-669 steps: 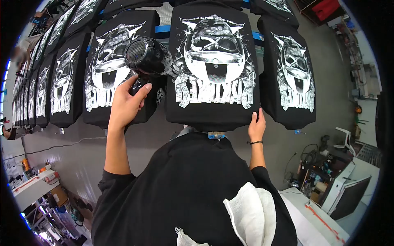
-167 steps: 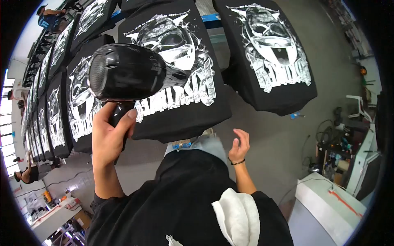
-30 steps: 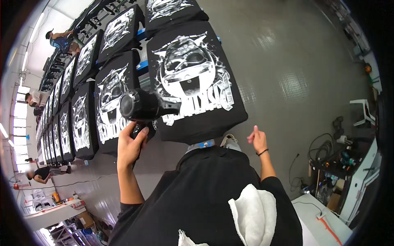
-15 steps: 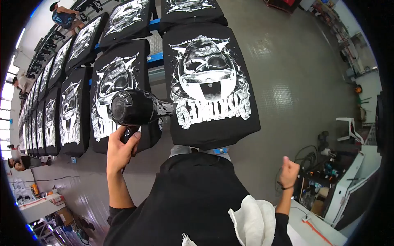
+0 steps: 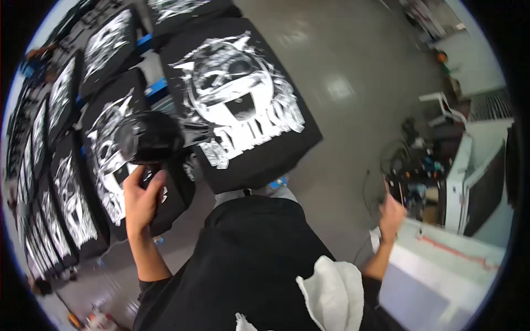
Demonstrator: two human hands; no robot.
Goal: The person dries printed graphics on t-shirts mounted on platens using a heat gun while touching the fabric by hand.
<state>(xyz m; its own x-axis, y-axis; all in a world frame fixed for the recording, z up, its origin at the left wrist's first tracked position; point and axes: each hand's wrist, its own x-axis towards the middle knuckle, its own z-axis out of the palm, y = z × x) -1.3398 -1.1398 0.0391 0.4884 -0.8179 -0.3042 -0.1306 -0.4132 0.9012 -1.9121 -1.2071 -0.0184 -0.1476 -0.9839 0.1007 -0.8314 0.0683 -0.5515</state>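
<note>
My left hand (image 5: 142, 199) grips the handle of a black hair dryer (image 5: 150, 137), whose nozzle points right, over the lower left edge of the nearest printed black shirt (image 5: 251, 165). That shirt lies flat on a board and bears a white and grey print. Beside it on the left is another printed shirt (image 5: 172, 201), partly hidden by the dryer. Out to the right, well away from the shirts, my right hand (image 5: 392, 216) is raised and blurred by motion, one finger stretched upward; the other fingers are unclear.
More printed shirts (image 5: 74, 201) stand in rows at the left. A white cabinet (image 5: 436, 248) with an orange strip is at the lower right, beside a cluttered shelf (image 5: 422, 193) and a white chair (image 5: 439, 105). A white cloth (image 5: 331, 292) hangs on my front.
The view has turned, and the shirts appear tilted and further left. My right hand has moved out from beside the nearest shirt to the right. The dryer stays in my left hand.
</note>
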